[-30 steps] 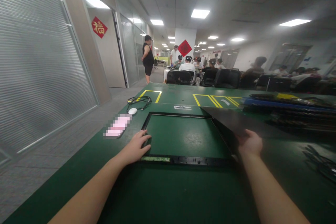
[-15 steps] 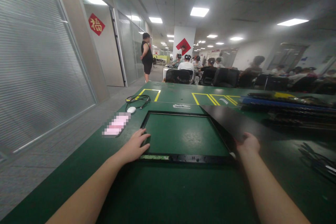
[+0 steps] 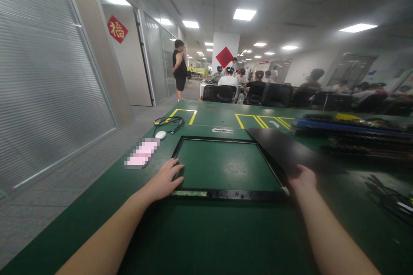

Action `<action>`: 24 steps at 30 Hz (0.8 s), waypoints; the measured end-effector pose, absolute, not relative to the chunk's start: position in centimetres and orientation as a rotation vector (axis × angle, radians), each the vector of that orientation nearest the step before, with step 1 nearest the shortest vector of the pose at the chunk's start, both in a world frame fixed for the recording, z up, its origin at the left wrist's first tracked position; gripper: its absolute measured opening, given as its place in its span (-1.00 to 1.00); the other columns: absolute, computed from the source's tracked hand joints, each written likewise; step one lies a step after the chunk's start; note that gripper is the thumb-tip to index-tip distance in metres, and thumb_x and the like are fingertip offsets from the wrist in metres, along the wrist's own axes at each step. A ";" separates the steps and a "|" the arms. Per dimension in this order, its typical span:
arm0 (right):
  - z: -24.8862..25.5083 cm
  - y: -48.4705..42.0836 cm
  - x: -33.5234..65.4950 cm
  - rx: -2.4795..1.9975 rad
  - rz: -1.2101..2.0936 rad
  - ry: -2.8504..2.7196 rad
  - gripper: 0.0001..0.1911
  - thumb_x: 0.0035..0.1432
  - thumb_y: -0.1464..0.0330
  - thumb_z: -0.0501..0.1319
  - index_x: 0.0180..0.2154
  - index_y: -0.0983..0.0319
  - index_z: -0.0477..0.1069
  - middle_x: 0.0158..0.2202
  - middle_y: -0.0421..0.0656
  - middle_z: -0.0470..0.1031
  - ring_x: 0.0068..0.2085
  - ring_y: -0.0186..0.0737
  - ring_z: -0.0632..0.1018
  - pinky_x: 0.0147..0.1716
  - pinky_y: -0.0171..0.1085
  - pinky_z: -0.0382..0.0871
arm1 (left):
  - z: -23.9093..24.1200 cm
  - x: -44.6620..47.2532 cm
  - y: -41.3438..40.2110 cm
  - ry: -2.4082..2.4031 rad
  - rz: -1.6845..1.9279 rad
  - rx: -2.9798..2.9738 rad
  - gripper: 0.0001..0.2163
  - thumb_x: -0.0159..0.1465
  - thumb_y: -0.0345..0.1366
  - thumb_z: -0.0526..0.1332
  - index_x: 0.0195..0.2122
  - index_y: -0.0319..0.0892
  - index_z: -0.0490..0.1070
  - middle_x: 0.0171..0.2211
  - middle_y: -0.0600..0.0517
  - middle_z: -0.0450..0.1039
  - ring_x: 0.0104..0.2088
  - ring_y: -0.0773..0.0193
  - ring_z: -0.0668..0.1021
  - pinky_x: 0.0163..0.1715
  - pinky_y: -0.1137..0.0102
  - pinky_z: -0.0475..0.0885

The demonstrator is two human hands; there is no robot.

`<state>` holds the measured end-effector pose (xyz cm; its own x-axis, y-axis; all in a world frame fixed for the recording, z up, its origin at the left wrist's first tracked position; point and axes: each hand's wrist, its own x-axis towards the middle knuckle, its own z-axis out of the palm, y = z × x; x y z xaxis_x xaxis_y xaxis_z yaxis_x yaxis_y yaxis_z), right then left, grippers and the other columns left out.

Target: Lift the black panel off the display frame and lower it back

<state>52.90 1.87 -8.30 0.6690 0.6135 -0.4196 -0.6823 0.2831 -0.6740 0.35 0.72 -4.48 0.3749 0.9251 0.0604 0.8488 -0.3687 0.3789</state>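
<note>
A thin black rectangular frame lies flat on the green table. My left hand rests open on its near left corner, fingers flat. My right hand is at the frame's near right corner, closed on the near edge of a dark flat panel that slants up over the frame's right side.
A white mouse and coiled black cable lie at the far left, beside a pink blurred item. Stacked dark panels fill the right side. Yellow tape marks cross the far table. Several seated people and chairs are beyond.
The dark panel has come down lower over the frame's right side, with my right hand following it. My left hand has stayed on the frame's corner.
</note>
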 end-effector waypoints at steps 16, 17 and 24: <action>-7.8 1.7 52.3 -0.956 0.852 0.112 -0.73 -0.02 0.62 0.10 -0.30 0.20 0.36 -0.37 -0.24 0.56 -0.43 -0.26 0.59 -0.45 -0.20 0.63 | -4.6 0.3 0.8 1.562 0.442 2.347 -0.45 0.28 -0.10 0.14 0.22 -0.33 0.43 0.37 -0.37 0.21 0.40 -0.24 0.18 0.33 -0.11 0.10; -7.6 1.6 52.1 -0.953 0.851 0.114 -0.73 -0.02 0.62 0.10 -0.30 0.20 0.37 -0.38 -0.25 0.56 -0.43 -0.27 0.59 -0.46 -0.21 0.62 | -4.6 0.3 0.8 1.564 0.436 2.348 -0.44 0.28 -0.10 0.13 0.22 -0.33 0.43 0.37 -0.37 0.20 0.40 -0.24 0.18 0.33 -0.11 0.10; -5.8 1.0 50.2 -0.894 0.855 0.091 -0.77 0.06 0.60 0.10 -0.29 0.21 0.41 -0.41 -0.24 0.54 -0.44 -0.27 0.59 -0.47 -0.24 0.61 | -4.6 0.3 0.8 1.561 0.431 2.372 -0.45 0.28 -0.12 0.13 0.22 -0.32 0.43 0.36 -0.36 0.24 0.39 -0.24 0.21 0.32 -0.11 0.13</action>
<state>50.24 1.01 -5.80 0.6753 0.6166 -0.4048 -0.6877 0.3281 -0.6476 0.30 0.84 -4.63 0.3759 0.9214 0.0985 0.8415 -0.3840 0.3801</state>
